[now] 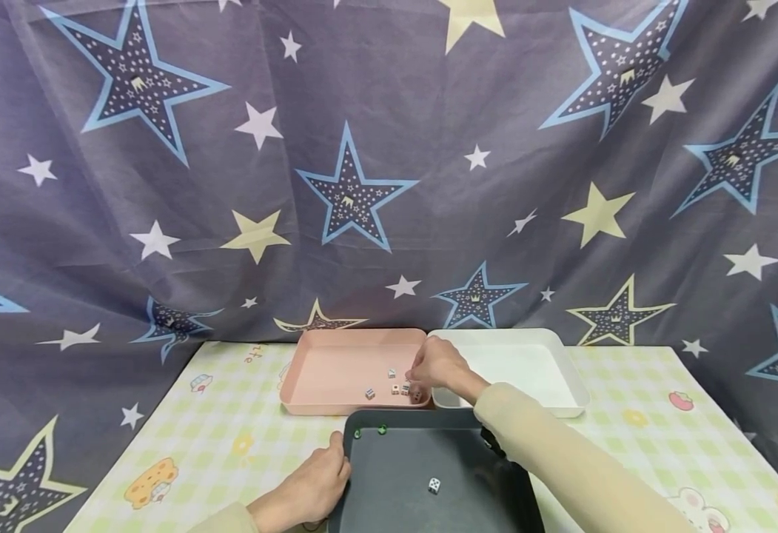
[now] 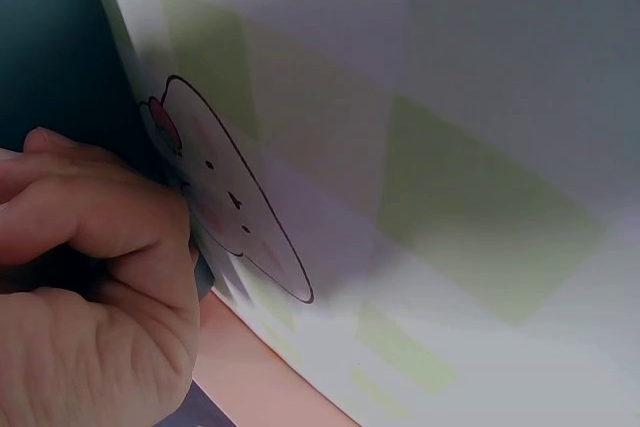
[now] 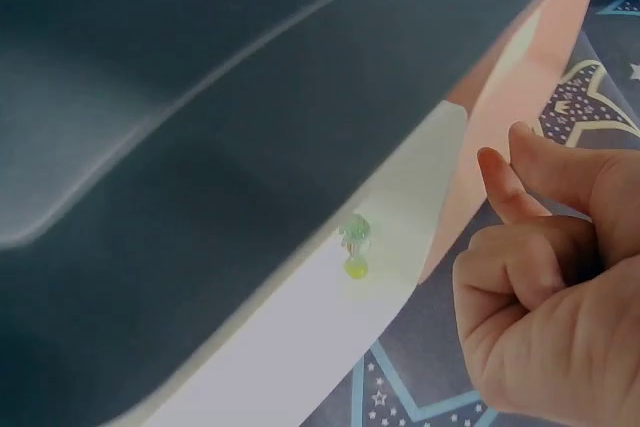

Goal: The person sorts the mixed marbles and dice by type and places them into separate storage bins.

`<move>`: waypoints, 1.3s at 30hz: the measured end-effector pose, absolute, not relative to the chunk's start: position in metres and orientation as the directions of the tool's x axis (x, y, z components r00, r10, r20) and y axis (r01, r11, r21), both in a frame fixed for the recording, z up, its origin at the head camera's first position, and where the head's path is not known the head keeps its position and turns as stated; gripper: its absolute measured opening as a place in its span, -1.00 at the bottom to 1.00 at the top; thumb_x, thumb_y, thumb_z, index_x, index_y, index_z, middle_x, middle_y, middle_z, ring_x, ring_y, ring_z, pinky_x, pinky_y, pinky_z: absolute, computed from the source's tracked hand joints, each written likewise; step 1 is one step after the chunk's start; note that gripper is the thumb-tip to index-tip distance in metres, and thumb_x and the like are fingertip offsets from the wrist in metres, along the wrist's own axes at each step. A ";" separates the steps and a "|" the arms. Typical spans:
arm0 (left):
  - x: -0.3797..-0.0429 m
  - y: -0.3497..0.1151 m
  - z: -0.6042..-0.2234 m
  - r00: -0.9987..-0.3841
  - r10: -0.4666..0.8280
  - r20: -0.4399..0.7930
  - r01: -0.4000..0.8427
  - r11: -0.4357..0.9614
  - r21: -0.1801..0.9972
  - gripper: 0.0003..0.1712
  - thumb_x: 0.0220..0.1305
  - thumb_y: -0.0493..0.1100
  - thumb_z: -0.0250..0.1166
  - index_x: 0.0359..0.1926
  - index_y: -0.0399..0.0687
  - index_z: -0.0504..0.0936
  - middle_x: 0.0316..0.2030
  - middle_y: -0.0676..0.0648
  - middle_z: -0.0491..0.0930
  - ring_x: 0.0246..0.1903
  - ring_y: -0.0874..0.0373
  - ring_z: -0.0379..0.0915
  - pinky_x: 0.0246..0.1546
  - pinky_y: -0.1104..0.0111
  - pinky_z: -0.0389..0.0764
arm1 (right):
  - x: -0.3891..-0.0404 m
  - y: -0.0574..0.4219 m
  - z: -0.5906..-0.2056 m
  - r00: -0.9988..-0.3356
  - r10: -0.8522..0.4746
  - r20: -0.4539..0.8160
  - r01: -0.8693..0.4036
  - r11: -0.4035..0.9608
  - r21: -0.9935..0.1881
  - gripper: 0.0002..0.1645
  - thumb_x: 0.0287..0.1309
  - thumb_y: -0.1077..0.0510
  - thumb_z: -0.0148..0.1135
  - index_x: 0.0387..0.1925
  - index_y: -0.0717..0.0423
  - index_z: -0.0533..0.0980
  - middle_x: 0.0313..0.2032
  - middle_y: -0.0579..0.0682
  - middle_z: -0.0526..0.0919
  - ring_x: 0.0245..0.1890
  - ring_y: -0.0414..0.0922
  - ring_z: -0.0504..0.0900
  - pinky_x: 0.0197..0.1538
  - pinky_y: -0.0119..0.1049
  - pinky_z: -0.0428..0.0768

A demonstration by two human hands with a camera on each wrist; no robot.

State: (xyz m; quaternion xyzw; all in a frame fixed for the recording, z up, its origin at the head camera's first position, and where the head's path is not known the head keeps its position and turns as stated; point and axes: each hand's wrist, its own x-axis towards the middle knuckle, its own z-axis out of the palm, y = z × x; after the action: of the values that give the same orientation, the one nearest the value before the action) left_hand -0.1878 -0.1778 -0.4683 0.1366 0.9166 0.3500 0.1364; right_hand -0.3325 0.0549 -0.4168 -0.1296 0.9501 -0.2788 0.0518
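My left hand (image 1: 310,480) grips the left rim of a dark grey tray (image 1: 389,511), its fingers curled at the edge in the left wrist view. A white die (image 1: 434,485) lies in the middle of that tray, and two small green pieces (image 1: 383,429) sit near its far left corner. Over the right side of a pink tray (image 1: 342,355) hangs my right hand (image 1: 443,364), close above several dice (image 1: 395,389). In the right wrist view its thumb and forefinger stand apart with nothing between them, while the other fingers are curled in.
A white tray (image 1: 515,363) stands right beside the pink one, partly behind my right forearm. Small green, see-through pieces (image 3: 355,237) lie in it in the right wrist view. A checked cloth (image 1: 229,414) covers the table, and a starry curtain (image 1: 389,163) hangs behind.
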 end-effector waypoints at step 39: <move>-0.188 -0.178 -0.471 -0.928 0.337 -0.159 0.151 0.729 0.668 -0.85 0.62 -0.32 -0.09 0.01 -0.39 0.30 -0.59 -0.08 0.43 -0.68 0.13 0.43 -0.73 0.28 0.49 | -0.286 0.050 -0.401 -0.931 -0.364 -0.024 -0.237 0.654 -0.718 -0.78 0.04 0.22 0.64 -0.62 0.07 0.74 -0.56 -0.02 0.73 -0.55 -0.16 0.58 -0.51 -0.37 0.47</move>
State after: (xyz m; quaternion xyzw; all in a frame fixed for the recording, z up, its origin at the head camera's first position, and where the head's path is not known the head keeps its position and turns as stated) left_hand -0.1885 -0.1775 -0.4705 0.1326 0.9198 0.3433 0.1360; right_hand -0.2858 0.0496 -0.4008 -0.1660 0.9055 -0.3815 0.0831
